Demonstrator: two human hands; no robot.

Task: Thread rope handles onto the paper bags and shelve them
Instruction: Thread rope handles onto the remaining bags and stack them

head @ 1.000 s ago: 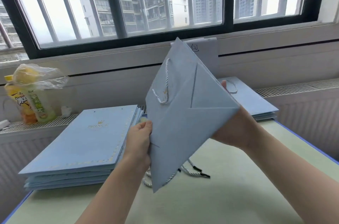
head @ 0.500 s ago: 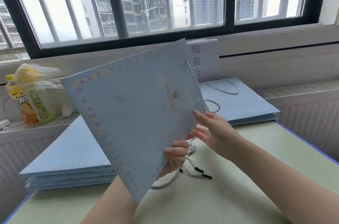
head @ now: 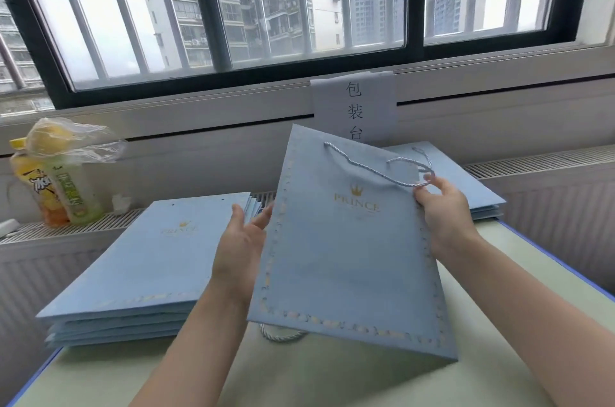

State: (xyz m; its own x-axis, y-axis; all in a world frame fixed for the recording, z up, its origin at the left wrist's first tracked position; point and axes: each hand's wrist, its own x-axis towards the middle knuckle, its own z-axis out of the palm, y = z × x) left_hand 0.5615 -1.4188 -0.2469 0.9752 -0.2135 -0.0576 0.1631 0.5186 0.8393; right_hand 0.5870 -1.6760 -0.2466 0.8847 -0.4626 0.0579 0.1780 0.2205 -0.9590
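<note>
At far left, a drink bottle point(head: 55, 193) with a yellow-green label stands on the radiator grille point(head: 66, 228) below the window, with a crumpled clear plastic bag point(head: 71, 142) over its top. Right of it, a stack of flat light-blue paper bags point(head: 143, 270) lies on the pale green worktop point(head: 299, 383); the top bag carries a gold crown and lettering, and two punched holes show along its far edge.

The left hand point(head: 241, 240) is beside the left edge of the held paper bag point(head: 346, 256), palm turned inward, fingers straight and spread. Whether the fingertips touch the edge or slip behind it cannot be told.

The held paper bag is tilted, face toward the camera, with "PRINCE" printed under a gold crown and a patterned border. Its lower edge is just above the worktop. A twisted rope handle point(head: 376, 168) loops across its upper part. A short section of loose white rope point(head: 281, 335) shows below the lower edge.

The right hand point(head: 444, 215) grips the bag's right edge, fingers curled; the handle loop passes over the fingertips.

Behind it, a second stack of blue bags point(head: 472, 187) lies on the worktop, a rope handle on top. A white paper sign point(head: 354, 108) with printed characters hangs on the wall.
</note>
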